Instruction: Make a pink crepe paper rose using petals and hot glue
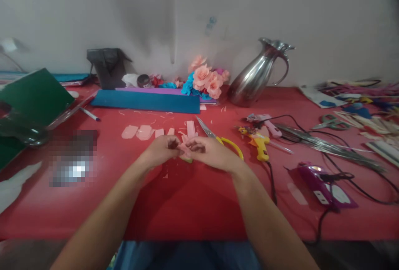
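My left hand (162, 148) and my right hand (212, 152) meet over the middle of the red table, fingers bent and pinched on a small pink paper piece (185, 148) between them. Part of that piece is hidden by the fingers. Just beyond the hands lie cut pink paper petals (145, 132) in a row, along with a pink strip (190, 128). Scissors with yellow handles (209, 129) rest partly behind my right hand, their blades pointing away to the left. Small paper scraps are scattered around.
Behind stand pink paper flowers (206, 79), a blue sheet (146, 101) and a steel jug (260, 72). Right are a yellow glue gun (261, 147), wire bundle (330, 147), purple power strip (324, 189) and black cords. A green sheet (34, 99) and clear bottle (23, 128) lie left.
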### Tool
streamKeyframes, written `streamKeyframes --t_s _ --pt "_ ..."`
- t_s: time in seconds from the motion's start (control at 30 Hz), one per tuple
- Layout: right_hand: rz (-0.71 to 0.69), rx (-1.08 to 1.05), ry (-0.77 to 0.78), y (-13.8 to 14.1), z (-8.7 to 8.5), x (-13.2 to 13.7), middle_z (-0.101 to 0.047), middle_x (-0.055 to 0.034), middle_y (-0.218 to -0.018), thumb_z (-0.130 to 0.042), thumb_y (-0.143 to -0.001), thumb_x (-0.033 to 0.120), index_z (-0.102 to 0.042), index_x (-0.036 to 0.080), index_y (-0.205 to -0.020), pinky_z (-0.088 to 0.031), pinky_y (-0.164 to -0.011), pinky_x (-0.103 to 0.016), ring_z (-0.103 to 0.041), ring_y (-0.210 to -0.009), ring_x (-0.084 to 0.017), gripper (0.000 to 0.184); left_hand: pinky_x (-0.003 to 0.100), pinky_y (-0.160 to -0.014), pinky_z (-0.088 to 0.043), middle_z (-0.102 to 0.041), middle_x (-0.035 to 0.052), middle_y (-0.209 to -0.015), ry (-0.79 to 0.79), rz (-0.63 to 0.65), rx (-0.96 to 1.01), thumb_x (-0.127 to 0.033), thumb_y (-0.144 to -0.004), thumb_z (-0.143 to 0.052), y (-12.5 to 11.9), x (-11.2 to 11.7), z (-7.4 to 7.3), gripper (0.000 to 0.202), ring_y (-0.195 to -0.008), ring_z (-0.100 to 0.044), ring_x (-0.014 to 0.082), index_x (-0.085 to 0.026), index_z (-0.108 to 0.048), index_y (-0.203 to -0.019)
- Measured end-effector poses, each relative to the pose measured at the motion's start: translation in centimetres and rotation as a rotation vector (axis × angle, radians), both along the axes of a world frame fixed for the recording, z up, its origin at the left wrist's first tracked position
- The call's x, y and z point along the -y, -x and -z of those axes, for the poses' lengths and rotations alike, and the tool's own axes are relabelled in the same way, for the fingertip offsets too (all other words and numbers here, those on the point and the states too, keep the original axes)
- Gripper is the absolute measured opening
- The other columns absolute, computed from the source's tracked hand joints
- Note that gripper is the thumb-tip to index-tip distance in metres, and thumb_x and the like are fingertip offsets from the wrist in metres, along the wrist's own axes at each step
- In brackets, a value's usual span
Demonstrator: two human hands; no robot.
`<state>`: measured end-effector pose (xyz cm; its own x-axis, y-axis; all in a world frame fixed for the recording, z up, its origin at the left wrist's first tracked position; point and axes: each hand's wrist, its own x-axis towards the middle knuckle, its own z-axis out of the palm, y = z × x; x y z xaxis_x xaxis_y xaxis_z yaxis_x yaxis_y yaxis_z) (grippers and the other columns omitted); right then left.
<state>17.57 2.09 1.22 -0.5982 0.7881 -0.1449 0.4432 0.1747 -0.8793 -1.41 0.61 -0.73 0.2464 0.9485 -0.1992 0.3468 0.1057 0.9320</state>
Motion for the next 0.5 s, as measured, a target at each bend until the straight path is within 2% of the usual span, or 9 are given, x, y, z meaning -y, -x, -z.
streamKeyframes --t_s 0.13,0.23,0.33,0.43,0.5 --pt "0.087 -0.031 -0.001 0.6 -0.1 0.3 -0.069 -0.0037 -0.087 -0.058 -0.082 0.029 -0.06 0.018 -0.099 -0.045 -0.067 -0.025 -0.064 -0.081 -0.017 0.021 0.023 -0.059 -0.038 -0.053 -0.0023 -0.066 0.068 -0.082 0.203 -0.022 -0.063 -0.066 -0.3 -0.1 -0.3 0.015 -0.061 -0.049 0.0099 -0.016 -0.057 -0.073" --pt "0.108 -0.057 0.014 1.1 -0.3 0.5 -0.068 -0.003 -0.09 -0.053 -0.084 0.024 -0.059 0.019 -0.095 -0.045 -0.07 -0.024 -0.064 -0.084 -0.016 0.014 0.025 -0.063 -0.041 -0.061 0.0025 -0.079 0.08 -0.13 0.299 -0.024 -0.063 -0.068 -0.3 -0.1 -0.2 0.022 -0.069 -0.054 0.0115 -0.015 -0.059 -0.082" --pt "0.086 -0.06 0.011 1.3 0.1 0.5 -0.065 -0.0008 -0.085 -0.049 -0.085 0.021 -0.056 0.019 -0.088 -0.043 -0.066 -0.023 -0.062 -0.079 -0.014 0.008 0.026 -0.07 -0.044 -0.064 0.0058 -0.09 0.065 -0.15 0.329 -0.024 -0.064 -0.069 -0.3 -0.2 0.0 0.027 -0.077 -0.057 0.0131 -0.016 -0.061 -0.089" --pt "0.084 -0.021 -0.015 1.3 0.6 0.4 -0.059 0.0022 -0.073 -0.049 -0.084 0.021 -0.05 0.02 -0.078 -0.039 -0.059 -0.022 -0.057 -0.069 -0.012 0.006 0.028 -0.075 -0.045 -0.065 0.006 -0.093 0.055 -0.14 0.347 -0.023 -0.064 -0.069 -0.2 -0.3 0.2 0.028 -0.08 -0.058 0.0138 -0.017 -0.062 -0.09" --pt "0.086 -0.004 -0.01 1.3 1.0 0.4 -0.058 0.0024 -0.073 -0.049 -0.084 0.021 -0.048 0.02 -0.077 -0.039 -0.06 -0.022 -0.055 -0.068 -0.012 0.007 0.027 -0.074 -0.046 -0.065 0.0059 -0.092 0.055 -0.13 0.348 -0.024 -0.065 -0.068 -0.2 -0.3 0.2 0.027 -0.08 -0.058 0.0137 -0.017 -0.063 -0.09"
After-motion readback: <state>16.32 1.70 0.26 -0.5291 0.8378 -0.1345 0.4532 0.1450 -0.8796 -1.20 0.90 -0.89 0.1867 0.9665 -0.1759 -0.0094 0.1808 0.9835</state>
